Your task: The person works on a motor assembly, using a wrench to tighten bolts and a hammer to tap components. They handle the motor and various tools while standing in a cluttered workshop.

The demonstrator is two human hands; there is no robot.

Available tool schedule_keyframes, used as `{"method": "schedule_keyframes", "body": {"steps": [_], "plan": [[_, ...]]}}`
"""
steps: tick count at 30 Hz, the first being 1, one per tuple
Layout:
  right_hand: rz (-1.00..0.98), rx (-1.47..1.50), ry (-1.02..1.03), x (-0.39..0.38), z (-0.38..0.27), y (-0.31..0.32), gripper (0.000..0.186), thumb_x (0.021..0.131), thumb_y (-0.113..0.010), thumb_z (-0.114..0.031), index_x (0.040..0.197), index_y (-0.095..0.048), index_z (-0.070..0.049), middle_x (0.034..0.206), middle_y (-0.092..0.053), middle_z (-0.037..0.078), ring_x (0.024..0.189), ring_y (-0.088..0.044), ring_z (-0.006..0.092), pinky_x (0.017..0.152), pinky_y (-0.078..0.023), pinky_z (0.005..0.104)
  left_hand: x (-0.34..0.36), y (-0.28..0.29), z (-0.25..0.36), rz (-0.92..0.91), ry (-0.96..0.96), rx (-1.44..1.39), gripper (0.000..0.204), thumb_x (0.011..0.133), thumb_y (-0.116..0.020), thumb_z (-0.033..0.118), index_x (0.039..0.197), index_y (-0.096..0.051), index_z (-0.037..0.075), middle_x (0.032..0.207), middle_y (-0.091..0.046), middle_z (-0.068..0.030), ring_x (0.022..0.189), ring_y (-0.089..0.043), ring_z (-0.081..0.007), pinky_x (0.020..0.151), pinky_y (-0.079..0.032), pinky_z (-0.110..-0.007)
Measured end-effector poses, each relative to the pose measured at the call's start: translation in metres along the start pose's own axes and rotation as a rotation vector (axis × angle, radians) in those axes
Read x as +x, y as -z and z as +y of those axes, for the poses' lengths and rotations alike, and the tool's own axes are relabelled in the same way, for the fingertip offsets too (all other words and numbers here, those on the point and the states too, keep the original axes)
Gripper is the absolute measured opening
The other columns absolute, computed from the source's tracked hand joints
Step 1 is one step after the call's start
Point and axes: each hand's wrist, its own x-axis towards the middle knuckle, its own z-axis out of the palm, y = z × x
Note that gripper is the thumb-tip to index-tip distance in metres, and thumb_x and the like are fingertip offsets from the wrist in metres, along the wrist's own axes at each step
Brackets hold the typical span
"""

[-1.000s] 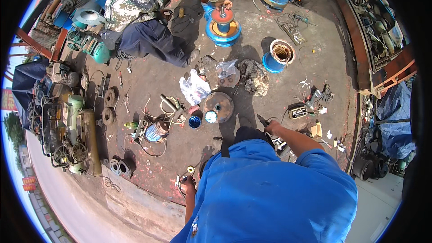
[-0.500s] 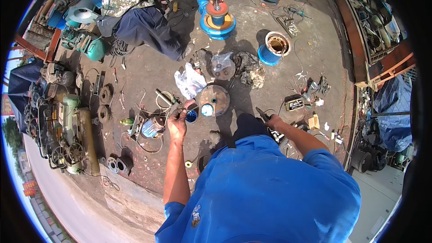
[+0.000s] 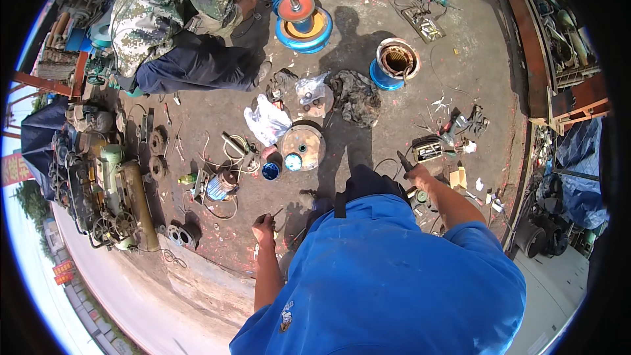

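Note:
My left hand is closed round a thin dark rod that sticks out towards the right; its exact kind is too small to tell. My right hand grips a slim dark tool, its end pointing forward and left. Ahead of my left hand stand an open can of blue paint and a round metal disc. On the disc lies a blue-spattered lid. A small electric motor rests to the left of the can.
A co-worker in a camouflage jacket crouches at the far left, by a blue pump part. A blue motor housing stands farther right. A white plastic bag, dark rags and a toolbox lie on the floor.
My left hand has drawn back from beside the paint can towards me. My right hand has shifted slightly right. The co-worker's hand has come off the red-topped pump part.

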Motion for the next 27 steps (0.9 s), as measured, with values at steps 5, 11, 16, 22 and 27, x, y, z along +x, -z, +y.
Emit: {"method": "schedule_keyframes", "body": {"steps": [5, 11, 16, 22, 27], "plan": [[0.117, 0.051, -0.149, 0.017, -0.005, 0.069, 0.045, 0.076, -0.077, -0.032, 0.099, -0.071, 0.006, 0.090, -0.072, 0.025, 0.084, -0.072, 0.0335, 0.071, -0.055, 0.0407, -0.034, -0.007, -0.038, 0.079, 0.122, 0.049, 0.014, 0.090, -0.067, 0.007, 0.098, -0.067, -0.004, 0.076, -0.069, -0.0101, 0.058, -0.061, -0.0163, 0.052, -0.049, -0.029], [0.114, 0.247, -0.159, 0.024, -0.002, 0.109, 0.043, 0.072, -0.078, -0.029, 0.094, -0.070, 0.007, 0.083, -0.071, 0.021, 0.079, -0.071, 0.0320, 0.069, -0.053, 0.0402, -0.040, -0.053, -0.013, 0.029, 0.119, 0.063, 0.016, 0.090, -0.067, 0.008, 0.099, -0.069, -0.005, 0.074, -0.067, -0.0097, 0.054, -0.059, -0.0160, 0.047, -0.045, -0.029], [0.112, 0.139, -0.078, 0.022, 0.032, 0.095, 0.045, 0.072, -0.080, -0.032, 0.091, -0.070, 0.008, 0.082, -0.070, 0.024, 0.078, -0.070, 0.0323, 0.068, -0.053, 0.0404, -0.002, -0.101, 0.017, -0.041, 0.058, 0.159, 0.025, 0.087, -0.071, 0.018, 0.098, -0.071, -0.005, 0.071, -0.068, -0.0088, 0.054, -0.058, -0.0136, 0.048, -0.044, -0.028], [0.107, 0.343, -0.192, 0.037, 0.135, 0.045, 0.031, 0.075, -0.083, -0.022, 0.082, -0.070, 0.005, 0.073, -0.068, 0.017, 0.061, -0.062, 0.0234, 0.056, -0.048, 0.0403, 0.042, -0.169, 0.074, -0.250, -0.022, 0.244, 0.029, 0.088, -0.069, 0.019, 0.103, -0.070, -0.005, 0.081, -0.071, -0.0099, 0.066, -0.064, -0.0158, 0.059, -0.050, -0.029], [0.226, 0.657, -0.305, 0.001, 0.092, 0.074, 0.033, 0.074, -0.078, 0.004, 0.104, -0.065, 0.003, 0.079, -0.064, 0.011, 0.059, -0.057, 0.0186, 0.051, -0.044, 0.0347, 0.096, -0.208, 0.090, -0.293, -0.191, 0.544, 0.027, 0.086, -0.070, 0.022, 0.096, -0.074, -0.002, 0.081, -0.073, -0.0124, 0.069, -0.068, -0.0212, 0.064, -0.052, -0.034]]}}
